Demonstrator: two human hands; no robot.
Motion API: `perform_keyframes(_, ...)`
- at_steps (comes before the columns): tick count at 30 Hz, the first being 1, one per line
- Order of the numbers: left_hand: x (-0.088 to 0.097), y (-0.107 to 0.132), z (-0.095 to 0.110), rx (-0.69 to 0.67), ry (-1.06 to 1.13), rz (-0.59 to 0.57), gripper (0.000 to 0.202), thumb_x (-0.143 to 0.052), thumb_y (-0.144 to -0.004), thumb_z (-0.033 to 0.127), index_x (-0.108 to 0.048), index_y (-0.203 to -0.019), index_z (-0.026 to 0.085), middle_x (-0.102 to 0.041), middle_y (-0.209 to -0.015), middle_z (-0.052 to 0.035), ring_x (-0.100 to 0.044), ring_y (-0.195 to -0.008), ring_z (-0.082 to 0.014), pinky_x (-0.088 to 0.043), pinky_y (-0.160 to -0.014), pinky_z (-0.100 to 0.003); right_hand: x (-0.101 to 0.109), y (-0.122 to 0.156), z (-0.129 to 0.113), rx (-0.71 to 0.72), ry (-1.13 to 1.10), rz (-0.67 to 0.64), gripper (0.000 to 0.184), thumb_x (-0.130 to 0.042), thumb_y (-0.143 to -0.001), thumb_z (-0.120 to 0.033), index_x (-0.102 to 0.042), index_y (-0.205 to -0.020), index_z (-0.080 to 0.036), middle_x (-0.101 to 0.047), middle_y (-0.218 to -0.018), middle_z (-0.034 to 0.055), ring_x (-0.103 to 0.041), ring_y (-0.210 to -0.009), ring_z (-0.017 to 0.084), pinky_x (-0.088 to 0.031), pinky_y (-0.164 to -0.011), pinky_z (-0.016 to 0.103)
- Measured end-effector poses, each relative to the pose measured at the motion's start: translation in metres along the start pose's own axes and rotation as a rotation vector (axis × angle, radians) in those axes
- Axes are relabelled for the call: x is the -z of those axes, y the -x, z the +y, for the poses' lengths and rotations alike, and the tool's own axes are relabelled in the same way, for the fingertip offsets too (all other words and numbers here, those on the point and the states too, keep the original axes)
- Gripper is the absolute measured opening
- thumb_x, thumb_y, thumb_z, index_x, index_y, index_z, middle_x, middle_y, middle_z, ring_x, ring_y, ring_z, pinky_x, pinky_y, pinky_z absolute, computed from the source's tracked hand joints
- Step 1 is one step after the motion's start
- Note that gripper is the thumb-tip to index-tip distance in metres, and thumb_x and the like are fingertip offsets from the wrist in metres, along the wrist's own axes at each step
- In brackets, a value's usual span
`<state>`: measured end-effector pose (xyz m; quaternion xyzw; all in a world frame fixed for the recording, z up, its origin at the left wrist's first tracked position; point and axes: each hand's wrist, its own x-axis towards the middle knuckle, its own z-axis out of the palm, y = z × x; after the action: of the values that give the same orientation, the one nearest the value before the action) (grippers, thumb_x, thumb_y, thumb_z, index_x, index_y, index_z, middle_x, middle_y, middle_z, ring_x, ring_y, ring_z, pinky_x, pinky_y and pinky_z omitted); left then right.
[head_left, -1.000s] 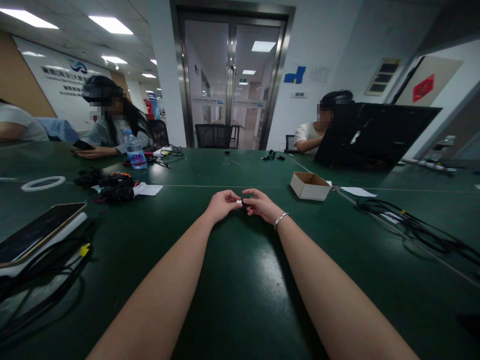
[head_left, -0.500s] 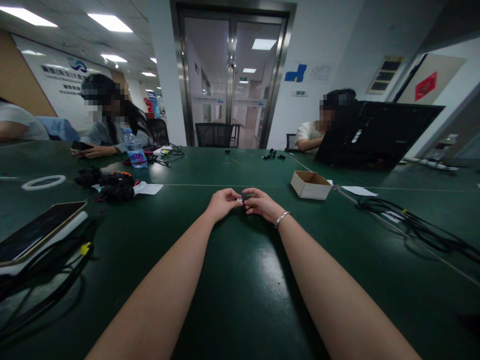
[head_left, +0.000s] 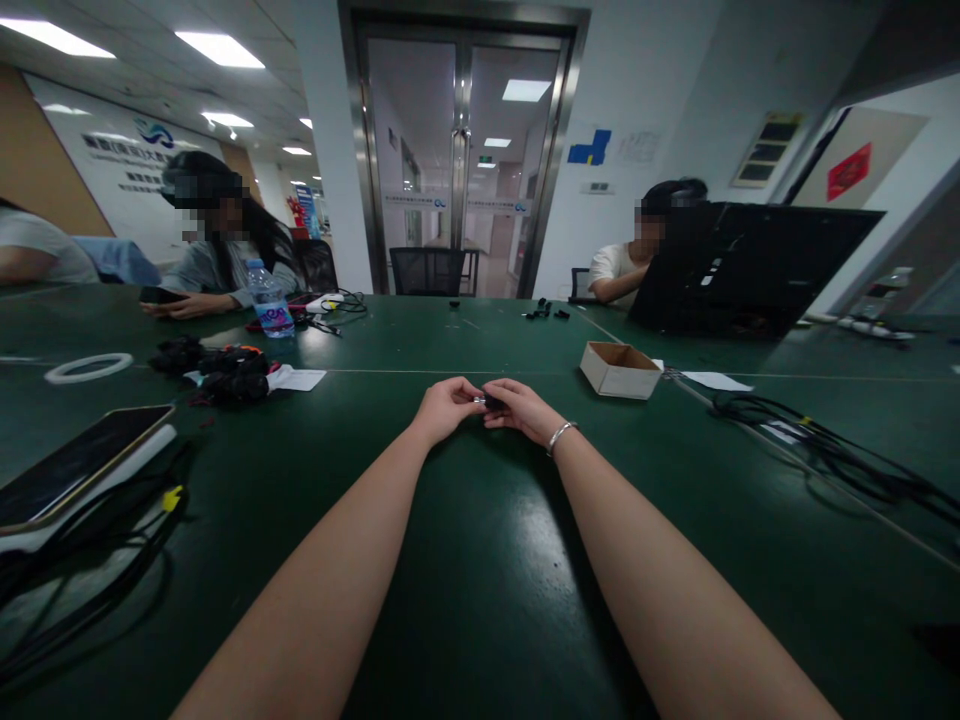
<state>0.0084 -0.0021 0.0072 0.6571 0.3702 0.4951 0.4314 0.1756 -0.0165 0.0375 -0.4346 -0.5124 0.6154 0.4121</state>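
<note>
My left hand (head_left: 444, 406) and my right hand (head_left: 521, 408) meet fingertip to fingertip over the dark green table (head_left: 480, 560), both forearms stretched forward. Between them they pinch a small dark part with a silvery end (head_left: 485, 401); its exact shape is too small to make out. Both hands have their fingers curled closed around it. A thin bracelet (head_left: 559, 436) circles my right wrist.
An open cardboard box (head_left: 619, 369) sits to the right of my hands. A phone (head_left: 71, 465) and cables (head_left: 90, 560) lie at the left, with a black bundle (head_left: 225, 372), white ring (head_left: 77, 368) and water bottle (head_left: 270, 300). Black cables (head_left: 825, 450) and a monitor (head_left: 750, 268) stand right. Other people sit across.
The hands stay in the same spot; the fingers have shifted slightly around the small part, closing a little more tightly together.
</note>
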Motion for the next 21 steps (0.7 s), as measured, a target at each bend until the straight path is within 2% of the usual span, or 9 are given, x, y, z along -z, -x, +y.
perform_keyframes(2, 0.0002, 0.0002, 0.0008, -0.01, 0.018, -0.008, 0.024, -0.079, -0.06, 0.023, -0.064, -0.077, 0.014, -0.07, -0.077, -0.0041, -0.067, -0.072, -0.0181, -0.052, -0.073, -0.033, -0.0007, -0.0006, -0.0003, -0.004, 0.056, -0.007, 0.008, -0.058, -0.088, -0.016, -0.054, -0.095, -0.017, -0.06, -0.065, 0.0004, -0.058, -0.05, 0.01, -0.054, -0.045, 0.019)
perform_keyframes(5, 0.0006, 0.0002, 0.0012, -0.015, 0.022, -0.001, 0.024, -0.079, -0.059, 0.023, -0.064, -0.076, 0.014, -0.07, -0.078, -0.0042, -0.066, -0.072, -0.0179, -0.052, -0.073, -0.033, -0.001, -0.0002, -0.0007, 0.008, 0.04, -0.039, 0.024, -0.063, -0.081, -0.008, -0.053, -0.101, -0.019, -0.062, -0.07, -0.0007, -0.06, -0.054, 0.01, -0.055, -0.048, 0.019)
perform_keyframes(7, 0.0007, -0.0001, 0.0006, -0.012, 0.026, 0.009, 0.024, -0.079, -0.059, 0.023, -0.063, -0.075, 0.014, -0.07, -0.077, -0.0041, -0.066, -0.072, -0.0179, -0.052, -0.073, -0.033, -0.0014, 0.0006, -0.001, 0.005, 0.02, -0.039, 0.02, -0.061, -0.085, -0.013, -0.052, -0.101, -0.018, -0.063, -0.072, 0.0006, -0.061, -0.055, 0.01, -0.056, -0.049, 0.02)
perform_keyframes(10, 0.0008, -0.0007, -0.0012, -0.018, 0.04, 0.0, 0.025, -0.079, -0.059, 0.024, -0.063, -0.077, 0.014, -0.07, -0.077, -0.0045, -0.067, -0.072, -0.0183, -0.052, -0.075, -0.034, -0.0022, 0.001, -0.0011, -0.003, 0.06, -0.024, 0.007, -0.053, -0.091, -0.021, -0.053, -0.097, -0.017, -0.061, -0.066, 0.001, -0.056, -0.048, 0.009, -0.051, -0.043, 0.017)
perform_keyframes(12, 0.0011, -0.0009, -0.0024, -0.024, 0.033, -0.004, 0.025, -0.078, -0.06, 0.025, -0.063, -0.077, 0.014, -0.07, -0.079, -0.0049, -0.067, -0.073, -0.0184, -0.052, -0.075, -0.035, -0.002, 0.0005, -0.0009, 0.007, 0.083, -0.021, 0.011, -0.056, -0.088, -0.015, -0.054, -0.098, -0.017, -0.059, -0.063, -0.0011, -0.054, -0.046, 0.008, -0.049, -0.04, 0.016)
perform_keyframes(14, 0.0015, -0.001, -0.0032, -0.024, 0.022, 0.002, 0.025, -0.079, -0.06, 0.026, -0.064, -0.077, 0.015, -0.07, -0.08, -0.005, -0.066, -0.073, -0.0184, -0.052, -0.076, -0.035, -0.0011, -0.0003, -0.0005, 0.018, 0.065, -0.025, 0.023, -0.059, -0.083, -0.008, -0.053, -0.103, -0.019, -0.059, -0.065, -0.0028, -0.055, -0.048, 0.008, -0.05, -0.041, 0.016)
perform_keyframes(15, 0.0017, -0.001, -0.0036, -0.023, 0.023, 0.006, 0.026, -0.079, -0.06, 0.026, -0.064, -0.077, 0.015, -0.07, -0.08, -0.005, -0.066, -0.073, -0.0185, -0.052, -0.076, -0.035, -0.0006, -0.0006, -0.0003, 0.018, 0.047, -0.026, 0.026, -0.06, -0.082, -0.009, -0.052, -0.104, -0.019, -0.059, -0.066, -0.0029, -0.055, -0.049, 0.008, -0.051, -0.042, 0.016)
perform_keyframes(19, 0.0021, -0.0012, -0.0043, -0.016, 0.056, -0.007, 0.027, -0.079, -0.06, 0.026, -0.063, -0.077, 0.015, -0.07, -0.079, -0.0051, -0.067, -0.075, -0.0194, -0.052, -0.077, -0.036, 0.0, -0.0011, 0.0, 0.002, 0.051, -0.009, 0.015, -0.056, -0.089, -0.021, -0.051, -0.102, -0.018, -0.059, -0.064, -0.0016, -0.052, -0.044, 0.008, -0.049, -0.039, 0.018)
perform_keyframes(21, 0.002, -0.0011, -0.0041, -0.014, 0.052, -0.01, 0.027, -0.079, -0.06, 0.026, -0.063, -0.078, 0.015, -0.07, -0.08, -0.0053, -0.067, -0.075, -0.0191, -0.052, -0.078, -0.036, -0.0007, -0.0009, -0.0002, 0.012, 0.076, 0.002, 0.02, -0.059, -0.086, -0.017, -0.051, -0.104, -0.019, -0.058, -0.062, -0.003, -0.052, -0.043, 0.008, -0.047, -0.037, 0.016)
